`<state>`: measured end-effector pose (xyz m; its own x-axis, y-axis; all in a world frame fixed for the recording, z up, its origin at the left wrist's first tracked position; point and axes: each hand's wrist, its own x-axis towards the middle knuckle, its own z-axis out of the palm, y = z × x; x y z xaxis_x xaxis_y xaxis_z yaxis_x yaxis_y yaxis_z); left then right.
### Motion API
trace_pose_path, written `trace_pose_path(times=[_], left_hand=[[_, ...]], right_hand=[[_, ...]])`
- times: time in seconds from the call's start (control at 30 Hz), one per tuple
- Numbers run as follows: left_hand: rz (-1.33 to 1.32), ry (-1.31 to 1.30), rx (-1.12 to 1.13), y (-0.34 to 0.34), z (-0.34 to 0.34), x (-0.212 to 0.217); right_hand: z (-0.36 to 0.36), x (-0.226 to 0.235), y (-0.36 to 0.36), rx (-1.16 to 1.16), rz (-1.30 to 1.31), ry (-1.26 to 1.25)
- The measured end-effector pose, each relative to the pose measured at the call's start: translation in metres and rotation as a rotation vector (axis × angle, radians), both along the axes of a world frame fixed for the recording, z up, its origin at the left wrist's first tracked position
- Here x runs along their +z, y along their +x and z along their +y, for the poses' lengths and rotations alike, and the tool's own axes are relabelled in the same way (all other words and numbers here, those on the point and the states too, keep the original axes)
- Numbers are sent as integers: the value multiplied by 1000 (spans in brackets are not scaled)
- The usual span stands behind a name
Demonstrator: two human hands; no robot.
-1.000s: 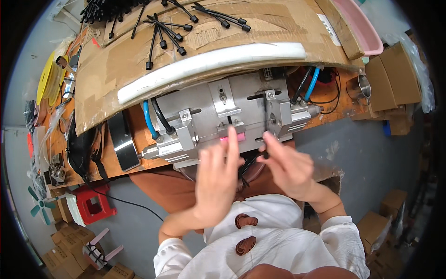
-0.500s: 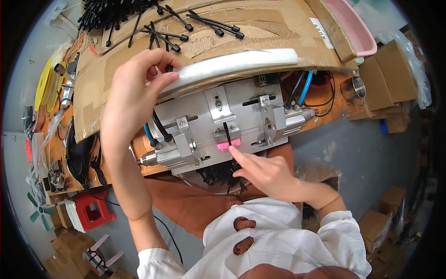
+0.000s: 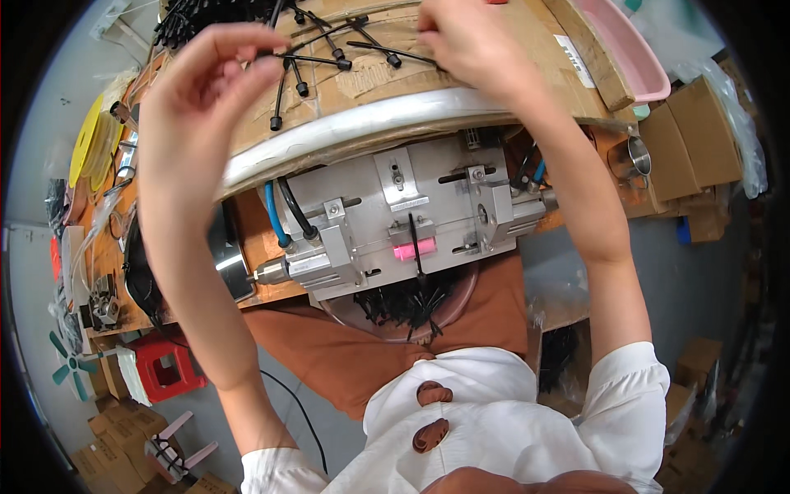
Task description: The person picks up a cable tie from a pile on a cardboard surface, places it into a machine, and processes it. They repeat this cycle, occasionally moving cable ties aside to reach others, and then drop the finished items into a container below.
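My left hand [image 3: 210, 90], blurred by motion, is raised over the left of the cardboard with fingers curled around a dark piece that looks like a black rod's end. At the cardboard's upper middle, my right hand [image 3: 473, 45] pinches one end of a slim black rod [image 3: 387, 51]; its fingertips are partly hidden. Other black rods with knobbed ends [image 3: 302, 87] lie between the hands. Below, a metal fixture [image 3: 374, 206] holds a pink block [image 3: 414, 249], with another black rod [image 3: 416, 235] standing across it, untouched by either hand.
A white padded strip [image 3: 362, 125] runs along the cardboard's front edge [image 3: 518, 82]. A basin [image 3: 461, 317] of black rods sits on my lap under the fixture. Blue and black hoses [image 3: 273, 214] rise from the fixture. A pink tray [image 3: 625, 49] and metal cup [image 3: 632, 155] stand right.
My right hand has left the pink block and moved up to the rods on the cardboard. My left hand has moved up and left, off the white strip. The rod at the block remains there.
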<state>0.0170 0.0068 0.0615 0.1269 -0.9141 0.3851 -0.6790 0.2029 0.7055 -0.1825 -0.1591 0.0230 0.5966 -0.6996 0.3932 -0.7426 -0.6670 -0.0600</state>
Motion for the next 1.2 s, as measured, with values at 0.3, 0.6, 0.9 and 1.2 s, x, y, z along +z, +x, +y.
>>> trace_pose_path(times=[0.3, 0.6, 0.9, 1.2], left_hand=[[-401, -25, 127, -146, 118, -140], [-495, 111, 139, -157, 108, -154], [-621, -186, 481, -55, 28, -64], [-179, 166, 43, 12, 10, -35]], right_hand=[[46, 8, -85, 233, -1123, 917], [122, -21, -99, 335, -1195, 657], [204, -121, -91, 393, -435, 255], [208, -126, -76, 409, -404, 283]])
